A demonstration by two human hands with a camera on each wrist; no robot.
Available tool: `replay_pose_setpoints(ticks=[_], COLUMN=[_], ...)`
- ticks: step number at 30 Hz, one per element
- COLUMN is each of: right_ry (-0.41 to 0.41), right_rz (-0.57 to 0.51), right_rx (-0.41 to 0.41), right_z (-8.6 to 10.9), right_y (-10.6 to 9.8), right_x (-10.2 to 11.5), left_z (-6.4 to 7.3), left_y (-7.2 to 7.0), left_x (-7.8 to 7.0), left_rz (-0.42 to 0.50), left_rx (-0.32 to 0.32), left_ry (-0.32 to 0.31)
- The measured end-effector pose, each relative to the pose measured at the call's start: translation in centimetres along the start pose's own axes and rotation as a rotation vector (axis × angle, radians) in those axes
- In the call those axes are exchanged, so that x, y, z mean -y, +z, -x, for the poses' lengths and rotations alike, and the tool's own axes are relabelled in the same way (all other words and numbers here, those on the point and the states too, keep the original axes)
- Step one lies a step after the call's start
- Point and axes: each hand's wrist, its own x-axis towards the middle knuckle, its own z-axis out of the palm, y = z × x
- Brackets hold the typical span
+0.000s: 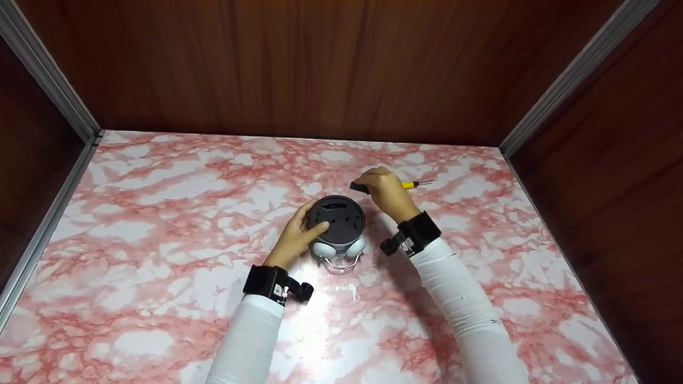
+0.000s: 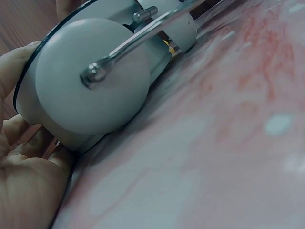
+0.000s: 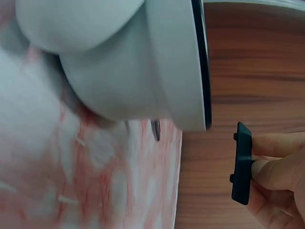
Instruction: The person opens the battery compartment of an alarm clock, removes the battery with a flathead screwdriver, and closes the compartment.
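Note:
An alarm clock with twin bells lies face down, its round black back (image 1: pixel 346 230) turned up and a battery slot (image 1: pixel 335 206) exposed near the far edge. My left hand (image 1: pixel 295 237) grips the clock's left side, thumb on the back and fingers along the casing. One pale bell (image 2: pixel 114 102) and a metal carrying handle (image 2: pixel 143 34) show large in the left wrist view. Beyond the clock to the right, my right hand (image 1: pixel 385 191) pinches a small black battery cover (image 3: pixel 242 164) between thumb and fingers. Two little tabs stick out from the cover, which is held apart from the clock.
A screwdriver with a yellow handle (image 1: pixel 409 185) lies on the table just right of my right hand. The pink-and-white marbled tabletop (image 1: pixel 176 224) is bounded by dark wood panels (image 1: pixel 299 69) at the back and both sides.

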Motion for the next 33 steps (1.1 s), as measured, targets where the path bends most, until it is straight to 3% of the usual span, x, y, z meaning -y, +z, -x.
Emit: replay_pose_setpoints(ticks=[13, 21, 33], right_ry=[-0.082, -0.076, -0.173], right_rz=[-0.072, -0.075, -0.094], right_rx=[0.029, 0.076, 0.088], right_z=[-0.5, -0.7, -0.9], right_y=[1.2, 1.6, 2.4], right_x=[1.7, 2.6, 2.7], left_z=[0.0, 0.0, -0.1], left_y=[-0.2, 0.0, -0.2], left_x=[0.3, 0.2, 0.0], left_rz=[0.017, 0.03, 0.02], left_rx=[0.013, 0.015, 0.029], left_ry=[0.01, -0.003, -0.006])
